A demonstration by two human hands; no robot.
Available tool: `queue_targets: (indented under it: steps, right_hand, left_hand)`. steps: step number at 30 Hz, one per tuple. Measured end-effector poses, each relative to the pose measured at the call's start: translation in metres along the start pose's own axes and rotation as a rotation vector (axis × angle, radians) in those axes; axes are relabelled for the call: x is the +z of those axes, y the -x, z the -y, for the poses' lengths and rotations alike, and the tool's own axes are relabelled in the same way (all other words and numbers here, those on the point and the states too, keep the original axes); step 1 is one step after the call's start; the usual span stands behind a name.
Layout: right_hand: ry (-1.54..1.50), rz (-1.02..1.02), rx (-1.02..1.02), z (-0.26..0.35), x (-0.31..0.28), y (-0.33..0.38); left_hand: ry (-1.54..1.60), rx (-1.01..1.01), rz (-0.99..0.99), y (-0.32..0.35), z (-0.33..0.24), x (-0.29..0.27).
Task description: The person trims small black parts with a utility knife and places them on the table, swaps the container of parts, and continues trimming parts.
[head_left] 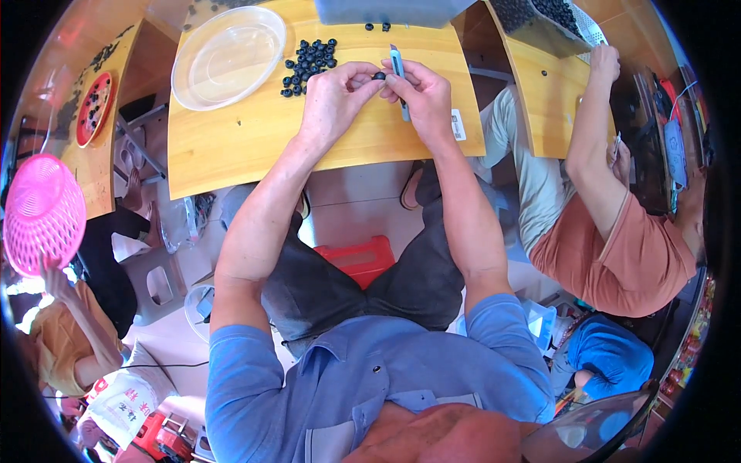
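Observation:
Between the thumb and fingers of my left hand [336, 96] is a small black round part [379, 76], pinched over the wooden table [247, 143]. My right hand [424, 96] is closed around a slim utility knife [397, 62] with a pale blue-grey body, held nearly upright. Its fingertips come close to the black part; whether they touch it I cannot tell. Just beyond my left hand lies a loose cluster of similar black parts [312, 59], some with a visible hole. Two more black parts [370, 27] sit farther back.
A clear round plastic tub [179, 86] stands at the table's left. A bluish plastic bin [397, 11] occupies the far edge. On the right, a co-worker's hand [604, 63] touches a container of black parts. To the left, another person holds a pink basket [45, 212]; a red plate [111, 91] lies nearby.

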State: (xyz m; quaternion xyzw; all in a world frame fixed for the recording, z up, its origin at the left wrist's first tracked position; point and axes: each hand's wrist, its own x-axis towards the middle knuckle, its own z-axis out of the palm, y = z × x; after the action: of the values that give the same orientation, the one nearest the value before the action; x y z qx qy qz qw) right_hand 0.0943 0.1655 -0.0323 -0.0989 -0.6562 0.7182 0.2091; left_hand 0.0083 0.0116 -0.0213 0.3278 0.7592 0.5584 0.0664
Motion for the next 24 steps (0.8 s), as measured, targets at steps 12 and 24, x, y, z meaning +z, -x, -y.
queue_targets:
  steps: [12, 24]
  right_hand:
    - [1.067, -0.127, -0.785, 0.007, -0.004, 0.012]
    - [1.195, -0.151, -0.844, 0.010, -0.005, 0.013]
  left_hand:
    - [0.057, -0.076, -0.076, -0.006, 0.005, -0.005]
    - [0.006, -0.064, -0.081, -0.006, 0.005, -0.003]
